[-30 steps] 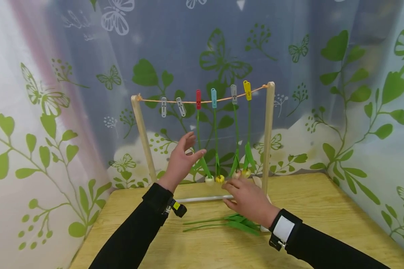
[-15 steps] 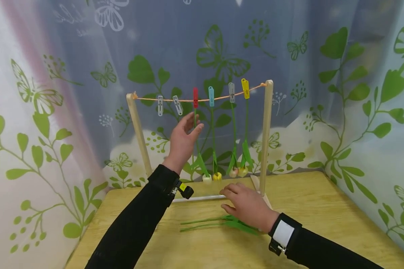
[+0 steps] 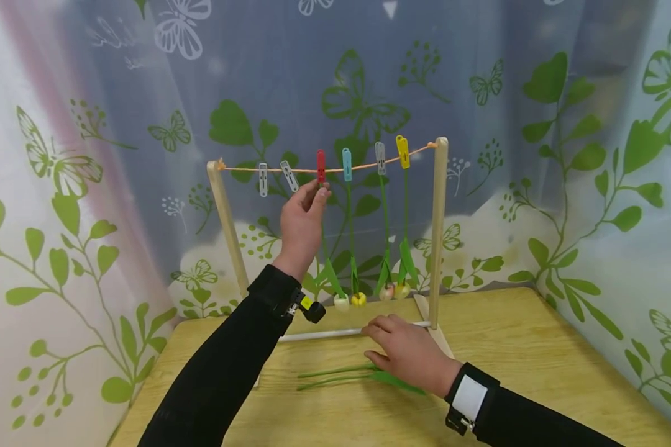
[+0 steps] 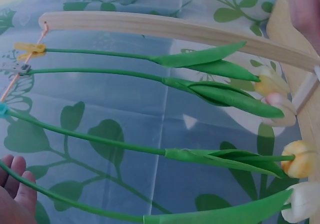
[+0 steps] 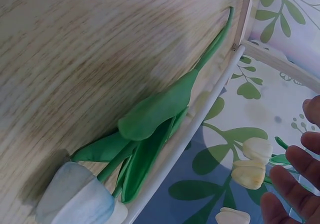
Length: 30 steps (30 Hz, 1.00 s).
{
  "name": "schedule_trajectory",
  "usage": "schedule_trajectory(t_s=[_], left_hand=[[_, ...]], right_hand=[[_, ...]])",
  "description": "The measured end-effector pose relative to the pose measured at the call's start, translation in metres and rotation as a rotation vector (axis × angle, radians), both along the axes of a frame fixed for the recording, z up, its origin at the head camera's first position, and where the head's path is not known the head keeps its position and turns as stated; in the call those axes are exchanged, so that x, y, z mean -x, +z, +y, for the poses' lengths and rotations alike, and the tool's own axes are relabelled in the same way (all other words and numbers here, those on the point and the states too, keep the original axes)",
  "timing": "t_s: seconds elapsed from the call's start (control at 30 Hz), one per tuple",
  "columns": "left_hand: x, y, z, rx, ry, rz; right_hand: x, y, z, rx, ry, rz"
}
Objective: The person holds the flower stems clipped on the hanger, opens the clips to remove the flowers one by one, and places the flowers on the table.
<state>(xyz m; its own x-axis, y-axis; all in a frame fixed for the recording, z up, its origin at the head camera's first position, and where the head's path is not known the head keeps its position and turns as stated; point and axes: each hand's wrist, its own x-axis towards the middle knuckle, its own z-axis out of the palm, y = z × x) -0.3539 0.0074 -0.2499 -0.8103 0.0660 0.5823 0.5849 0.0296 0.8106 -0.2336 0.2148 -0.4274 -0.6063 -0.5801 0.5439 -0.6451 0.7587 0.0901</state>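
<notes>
Several artificial tulips hang heads-down from clothespins on an orange string. My left hand (image 3: 302, 226) is raised to the top of the white tulip's stem (image 4: 90, 211), just under the red clothespin (image 3: 321, 164). In the left wrist view, some fingers (image 4: 27, 189) lie behind that stem; whether thumb and forefinger pinch it is hidden. My right hand (image 3: 410, 351) hovers loosely over tulips lying on the table, its fingers (image 5: 285, 184) spread and holding nothing. Of those, a white tulip head (image 5: 75, 196) and green leaves (image 5: 155, 109) show in the right wrist view.
The string is tied between two wooden posts (image 3: 439, 236), joined low down by a white rod (image 3: 324, 334). Two grey clothespins (image 3: 263, 180) sit at its left, while blue, grey and yellow clothespins (image 3: 402, 152) hold stems to the right. A leaf-patterned curtain (image 3: 117, 205) surrounds the wooden table (image 3: 497, 347).
My left hand has risen from beside the white tulip's stem to just below the red clothespin, its fingers drawing closer together. The right hand has stayed nearly still.
</notes>
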Motion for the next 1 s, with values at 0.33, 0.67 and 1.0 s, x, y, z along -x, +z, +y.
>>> schedule_trajectory(t_s=[0.33, 0.67, 1.0], left_hand=[[-0.001, 0.005, 0.007, -0.089, -0.019, -0.047], [0.000, 0.006, 0.009, -0.109, -0.011, -0.054], [-0.001, 0.002, 0.010, -0.146, -0.036, -0.077]], right_hand=[[0.000, -0.006, 0.001, -0.017, 0.007, -0.003], [-0.002, -0.005, 0.002, -0.007, 0.013, 0.004], [0.005, 0.015, 0.007, -0.061, 0.022, 0.033]])
